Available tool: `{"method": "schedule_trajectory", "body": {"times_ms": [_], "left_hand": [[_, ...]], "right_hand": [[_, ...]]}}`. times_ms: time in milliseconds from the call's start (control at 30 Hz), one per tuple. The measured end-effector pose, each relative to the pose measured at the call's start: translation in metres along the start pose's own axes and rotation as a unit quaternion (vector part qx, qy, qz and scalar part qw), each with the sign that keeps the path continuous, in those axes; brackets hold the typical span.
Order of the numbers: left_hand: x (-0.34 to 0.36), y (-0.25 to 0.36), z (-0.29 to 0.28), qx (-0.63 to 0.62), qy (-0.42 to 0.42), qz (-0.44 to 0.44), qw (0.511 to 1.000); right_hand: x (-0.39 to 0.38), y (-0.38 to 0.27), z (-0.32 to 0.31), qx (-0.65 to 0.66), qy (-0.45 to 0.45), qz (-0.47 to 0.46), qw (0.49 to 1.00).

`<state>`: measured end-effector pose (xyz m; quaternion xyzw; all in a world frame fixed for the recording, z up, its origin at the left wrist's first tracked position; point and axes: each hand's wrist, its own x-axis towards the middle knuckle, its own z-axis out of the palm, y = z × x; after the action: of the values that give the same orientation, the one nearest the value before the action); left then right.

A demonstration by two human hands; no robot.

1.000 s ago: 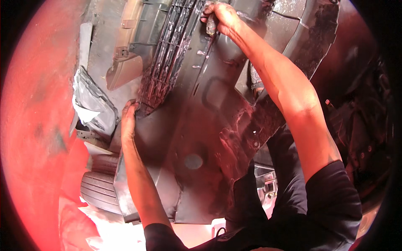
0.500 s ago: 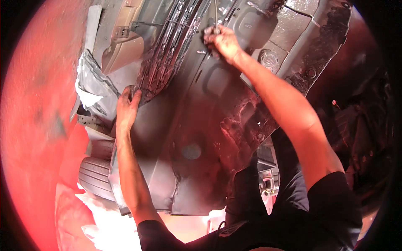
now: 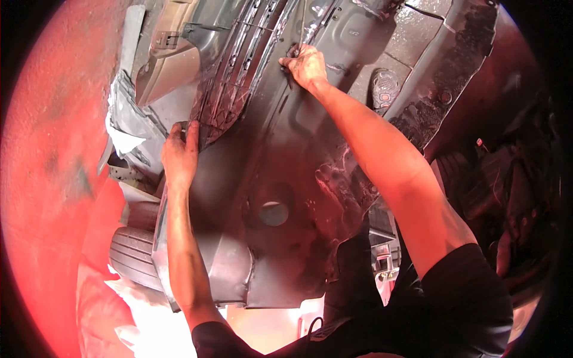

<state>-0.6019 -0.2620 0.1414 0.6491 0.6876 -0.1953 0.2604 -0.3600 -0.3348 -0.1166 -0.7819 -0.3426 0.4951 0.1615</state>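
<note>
1. While the person leans over the big dark moulded plastic panel (image 3: pixel 280 179), the right hand (image 3: pixel 305 64) has slid from the panel's far edge, where it was a second ago, to just beside the ribbed grille section (image 3: pixel 239 89), and it is closed tight round a thin tool (image 3: pixel 303 24) whose shaft runs up toward the far edge. Most of the tool is hidden by the fist, so I cannot tell what kind it is.

2. The left hand (image 3: pixel 181 154) has crept along the panel's left edge toward the grille. It is part open, fingers (image 3: pixel 192 132) curled over the lip where the grille meets the smooth panel, pressing there rather than gripping anything loose.

3. To my eye the shift means the work has moved onto the grille seam, one hand steadying while the other works the tool at a fixing point.

4. A round hole (image 3: pixel 274 213) sits near the panel's middle, well apart from both hands. A grey shoe (image 3: pixel 385 89) shows past the panel's right edge, and a tan curved part (image 3: pixel 167 71) lies off its far-left corner.
</note>
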Motion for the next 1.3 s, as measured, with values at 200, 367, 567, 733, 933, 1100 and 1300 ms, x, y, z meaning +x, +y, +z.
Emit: {"method": "schedule_trajectory", "body": {"times_ms": [200, 367, 567, 733, 933, 1100, 1300], "left_hand": [[0.001, -0.007, 0.004, 0.005, 0.016, 0.017, 1.000], [0.008, -0.021, 0.006, -0.079, -0.012, 0.023, 0.997], [0.012, -0.004, -0.007, -0.135, -0.069, -0.016, 0.988], [0.008, -0.005, -0.008, -0.145, -0.076, -0.060, 0.985], [0.002, -0.004, -0.017, -0.138, -0.102, -0.073, 0.982], [0.025, -0.002, -0.013, -0.180, -0.155, -0.083, 0.968], [0.024, -0.015, -0.010, -0.124, -0.126, -0.071, 0.982]], "right_hand": [[-0.010, -0.014, -0.013, 0.013, 0.004, 0.021, 1.000], [-0.012, -0.023, -0.020, 0.020, 0.008, 0.059, 0.998], [-0.012, -0.020, -0.019, 0.034, 0.016, 0.040, 0.999], [-0.007, -0.012, -0.014, 0.043, -0.002, 0.022, 0.999], [-0.018, -0.021, -0.019, 0.039, 0.024, 0.023, 0.999], [0.007, 0.008, 0.005, 0.192, 0.002, 0.018, 0.981], [0.010, 0.010, 0.008, 0.059, 0.069, -0.053, 0.994]]}}
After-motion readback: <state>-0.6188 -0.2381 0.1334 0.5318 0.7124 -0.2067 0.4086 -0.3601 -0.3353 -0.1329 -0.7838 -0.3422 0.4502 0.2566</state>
